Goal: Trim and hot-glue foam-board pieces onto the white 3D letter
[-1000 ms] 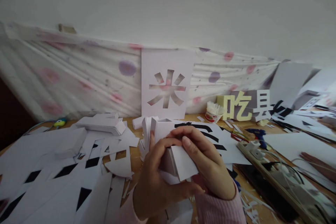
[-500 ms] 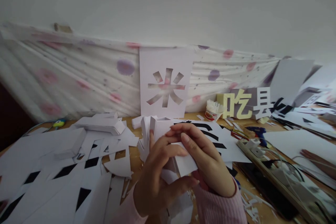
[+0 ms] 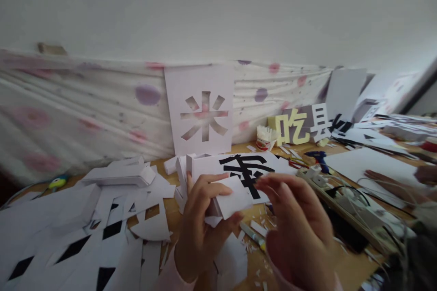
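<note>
My left hand is closed round a white box-like card piece, its thumb below and its fingers over the top. A white folded structure rises just behind those fingers; whether it joins the held piece I cannot tell. My right hand hovers to the right, apart from the piece, with fingers loosely bent and nothing visible in them. Beyond the hands lies a white sheet with bold black strokes. On the table between them is a cutter knife among white scraps.
White cut-out sheets cover the left side. Against the curtain leans a board with a cut-out character. Yellow and white standing characters, a tub of sticks, a glue gun and a power strip lie rightward, near another person's hand.
My right hand has come off the white piece and moved right. My left hand keeps hold of it. The view has shifted rightward, and the cutter knife has come into sight.
</note>
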A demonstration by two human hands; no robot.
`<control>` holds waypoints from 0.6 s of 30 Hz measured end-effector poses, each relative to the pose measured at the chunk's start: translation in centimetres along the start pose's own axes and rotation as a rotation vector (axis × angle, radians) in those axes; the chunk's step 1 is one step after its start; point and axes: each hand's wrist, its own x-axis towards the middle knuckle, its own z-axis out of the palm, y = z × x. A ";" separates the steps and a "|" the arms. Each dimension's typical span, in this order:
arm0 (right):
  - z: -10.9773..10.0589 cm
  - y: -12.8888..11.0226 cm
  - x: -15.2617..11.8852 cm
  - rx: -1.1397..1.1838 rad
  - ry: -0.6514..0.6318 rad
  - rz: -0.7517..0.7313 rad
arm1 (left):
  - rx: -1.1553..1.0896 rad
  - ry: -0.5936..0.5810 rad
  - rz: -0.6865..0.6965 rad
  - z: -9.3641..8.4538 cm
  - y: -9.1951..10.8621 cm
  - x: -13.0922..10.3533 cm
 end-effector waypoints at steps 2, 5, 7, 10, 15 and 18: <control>-3.3 1.0 -2.3 -0.069 0.269 0.038 | -0.041 0.024 0.001 -0.4 -0.4 0.0; -8.6 3.5 -5.3 -0.278 0.327 0.070 | -0.106 0.078 -0.008 -1.1 -1.0 0.3; -11.8 5.4 -6.4 -0.516 0.377 0.088 | -0.089 0.131 0.006 -1.6 -1.3 0.6; -15.5 7.7 -6.0 -0.911 0.317 0.179 | -0.017 0.223 0.062 -2.1 -1.6 1.0; -18.3 10.5 -3.1 -1.373 0.153 0.086 | 0.153 0.456 0.080 -2.5 -2.2 1.1; -18.1 11.8 -1.3 -1.403 0.030 0.092 | 0.260 0.620 0.092 -2.4 -2.5 0.9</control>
